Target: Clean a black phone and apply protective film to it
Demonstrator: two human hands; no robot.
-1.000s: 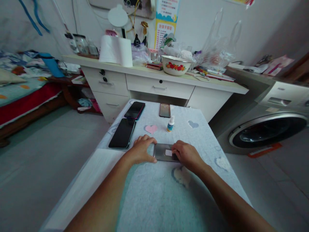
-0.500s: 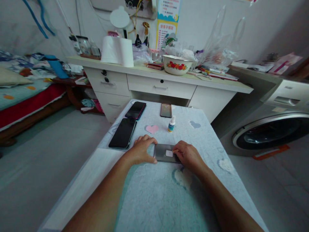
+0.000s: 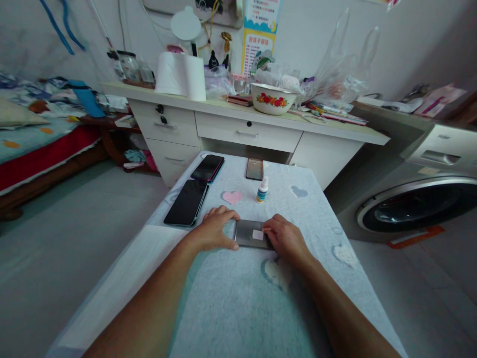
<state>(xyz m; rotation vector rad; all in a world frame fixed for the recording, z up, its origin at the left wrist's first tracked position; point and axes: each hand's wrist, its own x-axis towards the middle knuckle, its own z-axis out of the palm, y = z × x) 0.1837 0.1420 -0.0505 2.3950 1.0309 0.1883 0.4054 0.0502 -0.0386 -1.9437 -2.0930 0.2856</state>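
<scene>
A flat grey phone (image 3: pixel 244 232) lies crosswise on the cloth-covered table, with a pale square patch (image 3: pixel 257 234) on its upper face. My left hand (image 3: pixel 216 228) grips the phone's left end, thumb at the near corner and fingers at the far one. Over the right end, my right hand (image 3: pixel 286 237) is closed in a pinch beside the pale patch; what its fingertips hold is too small to name. Just beyond the phone stands a small white bottle (image 3: pixel 262 190) with a blue and yellow label.
Two dark phones (image 3: pixel 187 203) lie along the table's left side. A thin phone or case (image 3: pixel 255 169) lies near the far edge. Behind stands a white desk (image 3: pixel 227 105) with a flowered bowl (image 3: pixel 273 98) and a paper roll (image 3: pixel 180 74). At right is a washing machine (image 3: pixel 413 164).
The view has shifted slightly. Both hands keep their places at the phone's ends, and the right fingertips remain pinched near the pale patch.
</scene>
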